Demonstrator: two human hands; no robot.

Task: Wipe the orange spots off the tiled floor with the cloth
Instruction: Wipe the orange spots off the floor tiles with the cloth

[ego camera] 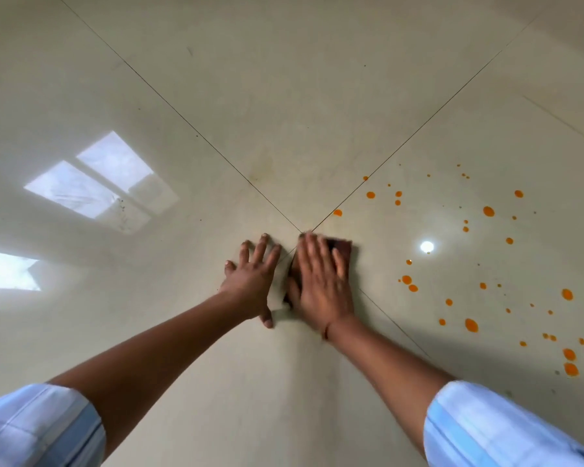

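- Cloth: dark brown, folded, flat on the floor at centre frame, right where the tile joints cross.
- Right hand lies palm-down on the cloth, fingers straight and close together, pressing, not curled round it. Hand looks motion-blurred, so probably mid-wipe.
- Left hand is flat on the bare tile just left of the cloth, fingers spread apart, holding nothing. Looks like a brace.
- Orange spots: many are left, scattered over the right-hand tile from centre right down to the lower right edge. Sizes are mixed, big blobs plus tiny specks.
- Nearest spot sits just above and right of the cloth, apart from it, close to the joint.
- No spots show on the tiles left of and below the hands. A faint yellowish haze on the upper tile may be residue, cannot tell.
- Progress judgement: early to middle. The bulk of the spill is unwiped, and the cloth needs to sweep right and towards the lower right.
- Around: window reflection at left, a lamp glare among the spots, light blue sleeves at the bottom corners, a reddish thread on the right wrist.
- Nothing stands between cloth and spots. Glare could hide small specks, and wet blobs may smear rather than lift.
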